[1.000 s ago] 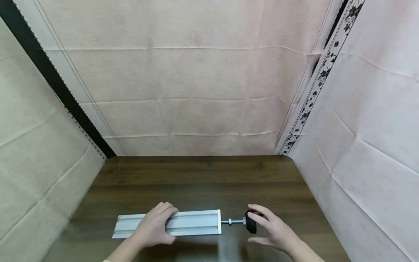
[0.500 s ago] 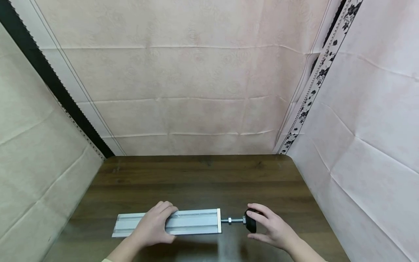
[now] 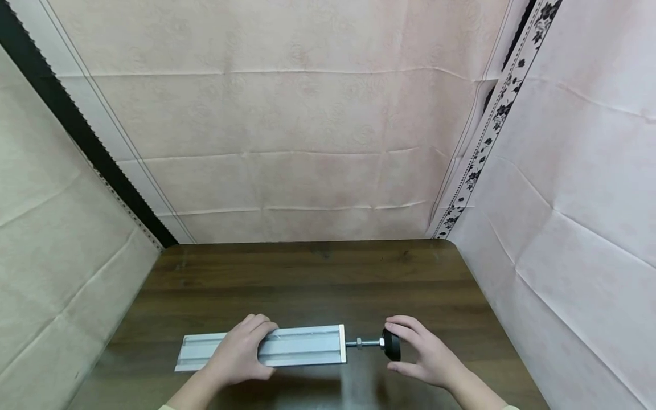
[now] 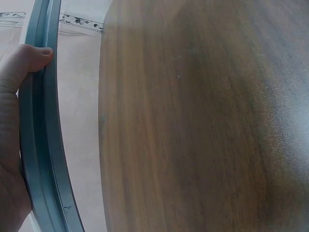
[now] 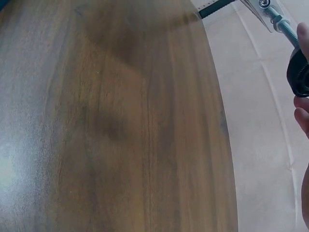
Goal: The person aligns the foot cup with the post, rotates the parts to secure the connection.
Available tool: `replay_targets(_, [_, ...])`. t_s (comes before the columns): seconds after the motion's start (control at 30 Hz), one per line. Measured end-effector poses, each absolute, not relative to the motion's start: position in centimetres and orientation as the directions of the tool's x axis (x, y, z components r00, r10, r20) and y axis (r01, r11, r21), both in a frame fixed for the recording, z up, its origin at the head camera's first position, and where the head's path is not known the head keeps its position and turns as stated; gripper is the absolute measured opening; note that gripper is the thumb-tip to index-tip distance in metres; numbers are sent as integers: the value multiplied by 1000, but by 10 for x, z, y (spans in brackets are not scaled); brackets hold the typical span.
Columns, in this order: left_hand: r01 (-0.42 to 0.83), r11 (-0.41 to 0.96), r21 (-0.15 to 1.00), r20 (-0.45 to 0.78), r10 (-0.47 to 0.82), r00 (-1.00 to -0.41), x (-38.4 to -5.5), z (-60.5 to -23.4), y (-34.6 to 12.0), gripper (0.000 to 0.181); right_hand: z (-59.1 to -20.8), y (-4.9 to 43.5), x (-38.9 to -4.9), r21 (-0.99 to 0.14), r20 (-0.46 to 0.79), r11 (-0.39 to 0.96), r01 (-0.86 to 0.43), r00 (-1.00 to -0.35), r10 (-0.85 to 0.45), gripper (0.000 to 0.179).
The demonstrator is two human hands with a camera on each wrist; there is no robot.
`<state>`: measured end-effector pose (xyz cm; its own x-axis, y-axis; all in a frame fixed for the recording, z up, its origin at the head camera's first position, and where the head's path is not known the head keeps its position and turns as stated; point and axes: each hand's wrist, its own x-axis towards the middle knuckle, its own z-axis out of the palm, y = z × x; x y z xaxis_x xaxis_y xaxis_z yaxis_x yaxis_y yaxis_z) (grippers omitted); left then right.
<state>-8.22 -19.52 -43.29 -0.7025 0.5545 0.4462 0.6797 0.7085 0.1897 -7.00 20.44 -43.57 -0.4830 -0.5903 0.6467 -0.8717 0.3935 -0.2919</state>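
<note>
In the head view, my left hand [image 3: 240, 352] grips a long silver aluminium profile [image 3: 303, 347] around its middle, thumb on the near side and fingers over the far side. From the profile's right end plate [image 3: 343, 344] sticks out a threaded rod [image 3: 370, 343] with a nut [image 3: 359, 343]. At the rod's tip is a black round levelling foot [image 3: 392, 345], pinched by my right hand [image 3: 427, 357] between the fingers above and the thumb below. The left wrist view shows the thumb pressing the grooved profile [image 4: 46, 130]. In the right wrist view, fingertips meet the foot [image 5: 295, 72].
Beneath the hands lies a brown wood-grain table [image 3: 307, 273], its far corners rounded. Pale cloth hangs behind it [image 3: 307, 125] and along both sides. A dark band [image 3: 87, 125] runs down the left; a floral border [image 3: 474, 176] runs down the right.
My right fingers have shifted on the levelling foot, and more of its black side shows. The nut on the rod looks darker than before. The left hand keeps its grip on the profile.
</note>
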Motion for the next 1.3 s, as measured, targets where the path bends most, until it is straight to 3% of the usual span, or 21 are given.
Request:
replay_targets(0.13, [685,706,177,466,553,-691,-83,-434,-195,64,-436,205,-70,-367,626,362,-857,-516,-585,63])
replay_targets(0.37, [681,710,177,461,552,-695,-84,-433,-194,64,-435,204,-70,-385,631,375,-843,-537,-560,64])
replay_targets(0.8, [687,703,183,458,558,-692,-84,-432,-193,62,-432,204,-68,-475,533,465,-747,-665,-523,60])
replay_targets(1.07, [682,706,192,443,558,-702,-84,-432,-192,62,-435,203,-68,-485,546,474,-735,-678,-493,52])
replay_targets(1.3, [684,706,186,445,560,-699,-84,-433,-191,63,-432,203,-65,-586,440,502,-636,-770,-462,46])
